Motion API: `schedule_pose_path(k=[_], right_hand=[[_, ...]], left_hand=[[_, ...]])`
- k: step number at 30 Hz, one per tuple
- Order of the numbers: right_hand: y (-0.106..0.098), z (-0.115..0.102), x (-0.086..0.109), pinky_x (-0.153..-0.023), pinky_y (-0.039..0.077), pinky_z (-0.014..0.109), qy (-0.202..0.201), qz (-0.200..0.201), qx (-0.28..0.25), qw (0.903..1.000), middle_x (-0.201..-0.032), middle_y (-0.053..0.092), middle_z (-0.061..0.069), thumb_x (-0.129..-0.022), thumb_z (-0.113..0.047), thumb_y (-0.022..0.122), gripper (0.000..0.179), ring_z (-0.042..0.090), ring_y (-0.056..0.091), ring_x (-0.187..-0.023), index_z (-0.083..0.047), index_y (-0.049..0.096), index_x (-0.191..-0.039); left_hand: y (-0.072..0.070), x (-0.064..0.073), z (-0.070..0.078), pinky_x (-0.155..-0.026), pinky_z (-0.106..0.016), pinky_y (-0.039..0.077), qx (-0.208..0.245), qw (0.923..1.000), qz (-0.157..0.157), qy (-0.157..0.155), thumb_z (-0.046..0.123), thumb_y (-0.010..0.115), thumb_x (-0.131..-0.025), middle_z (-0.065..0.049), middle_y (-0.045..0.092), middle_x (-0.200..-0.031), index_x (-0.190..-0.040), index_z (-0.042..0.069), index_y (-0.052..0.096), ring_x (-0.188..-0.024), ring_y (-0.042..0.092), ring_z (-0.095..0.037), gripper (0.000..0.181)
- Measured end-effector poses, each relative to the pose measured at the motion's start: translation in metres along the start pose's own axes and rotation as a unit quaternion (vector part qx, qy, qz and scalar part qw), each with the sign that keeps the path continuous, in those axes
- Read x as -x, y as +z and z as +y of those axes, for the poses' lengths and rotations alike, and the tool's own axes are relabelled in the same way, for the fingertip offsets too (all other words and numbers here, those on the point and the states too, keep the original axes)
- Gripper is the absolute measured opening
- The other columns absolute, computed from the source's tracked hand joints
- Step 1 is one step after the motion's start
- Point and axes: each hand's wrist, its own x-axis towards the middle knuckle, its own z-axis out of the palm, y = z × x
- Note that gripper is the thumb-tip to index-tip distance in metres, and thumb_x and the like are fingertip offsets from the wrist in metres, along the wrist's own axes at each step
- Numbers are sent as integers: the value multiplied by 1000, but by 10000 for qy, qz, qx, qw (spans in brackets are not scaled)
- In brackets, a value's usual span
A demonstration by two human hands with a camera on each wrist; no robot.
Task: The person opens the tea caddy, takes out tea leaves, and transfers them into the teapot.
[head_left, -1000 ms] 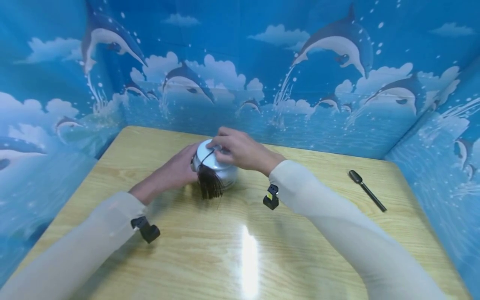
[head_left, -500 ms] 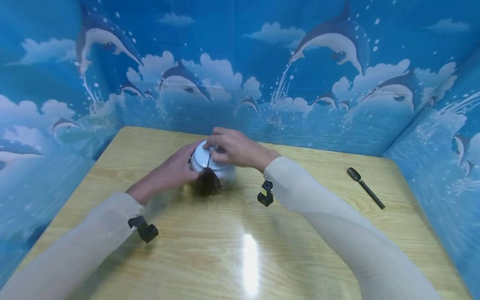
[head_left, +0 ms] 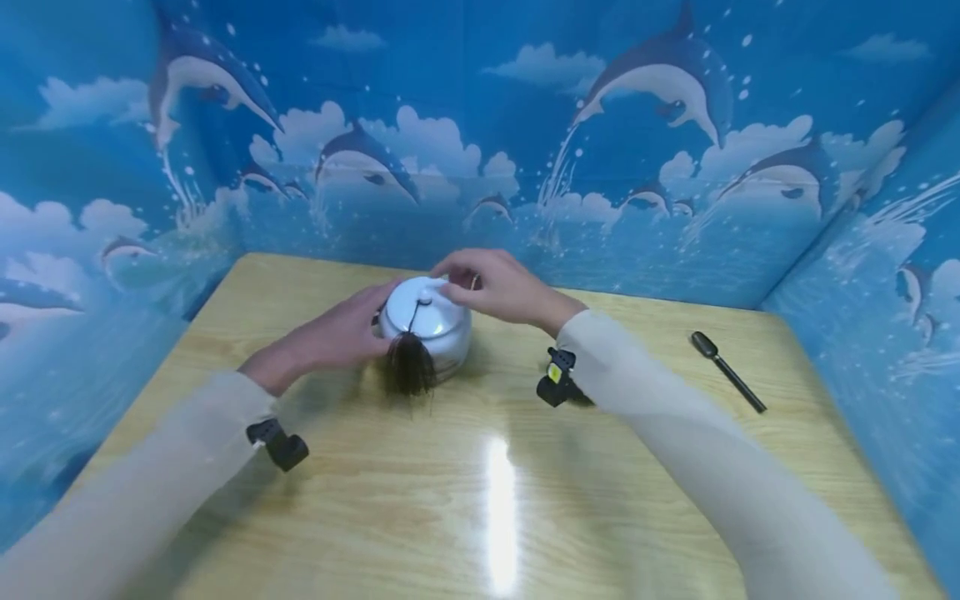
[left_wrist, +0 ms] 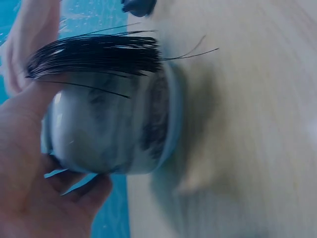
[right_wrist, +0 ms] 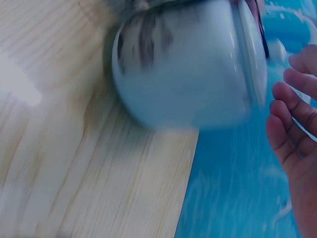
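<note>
A white lidded ceramic jar (head_left: pixel 453 348) with dark painted markings stands upright near the table's back edge. Its lid (head_left: pixel 441 318) is on, and a thin dark cord runs from the small knob (head_left: pixel 425 298) to a dark brown tassel (head_left: pixel 411 364) hanging down the front. My left hand (head_left: pixel 337 337) grips the jar's left side, thumb toward the front; the left wrist view shows fingers (left_wrist: pixel 96 193) curled round the body (left_wrist: pixel 106 129). Just off the lid's right edge is my right hand (head_left: pixel 502 287), fingers (right_wrist: pixel 285 111) loosely bent with nothing between them.
A black spoon-shaped utensil (head_left: pixel 727 371) lies on the right part of the wooden table (head_left: pixel 637 467). Blue dolphin-print cloth (head_left: pixel 480 150) rises directly behind the table and along both sides. Small black camera mounts (head_left: pixel 557 377) sit on both wrists.
My right hand has let go of the lid's knob and cord and moved off to the right, uncovering the knob. My left hand keeps its grip on the jar.
</note>
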Motion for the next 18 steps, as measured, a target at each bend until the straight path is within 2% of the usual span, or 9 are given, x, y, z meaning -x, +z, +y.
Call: schedule_pose_path(k=[2,4,8,10,13,18], right_hand=[[-10,10,11,-90,61,38,243,147,-140,9995,-116,75,3,-111,-28,65,32,16,68,-103,-16,72,-140],[-20,19,24,-94,62,42,456,266,-227,9983,-120,75,6,-111,-28,64,32,19,70,-107,-16,72,-140],[-40,36,50,-96,61,49,903,493,-291,9943,-126,75,11,-113,-27,60,32,25,71,-111,-16,71,-141],[-49,45,63,-95,61,50,1131,625,-255,9913,-127,75,11,-113,-27,59,32,25,70,-111,-16,71,-141],[-63,57,86,-95,59,51,1484,781,-209,9856,-130,74,8,-114,-29,58,33,25,70,-111,-18,70,-142],[-76,78,126,-95,56,50,2035,1263,-314,9704,-136,70,8,-115,-39,55,39,25,66,-115,-21,66,-148]], left_hand=[[-8,0,2,-129,-68,36,-70,9997,-242,38,24,77,-104,-11,38,-175,-174,23,25,-162,37,-38,87],[-16,1,4,-127,-69,38,-255,9985,-473,-73,29,75,-105,-13,36,-176,-175,21,22,-161,38,-41,89],[-35,4,10,-125,-69,41,-720,9922,-867,-528,39,74,-105,-22,33,-176,-177,14,11,-157,40,-49,99],[-43,5,13,-123,-69,43,-881,9888,-947,-750,43,75,-104,-24,34,-175,-177,14,10,-156,41,-50,102],[-54,5,15,-121,-69,46,-1122,9861,-773,-950,45,71,-106,-24,38,-173,-176,14,16,-154,44,-50,95],[-63,5,7,-118,-72,46,-1462,9840,-86,-1014,47,60,-112,-25,49,-165,-173,12,28,-150,49,-48,77]])
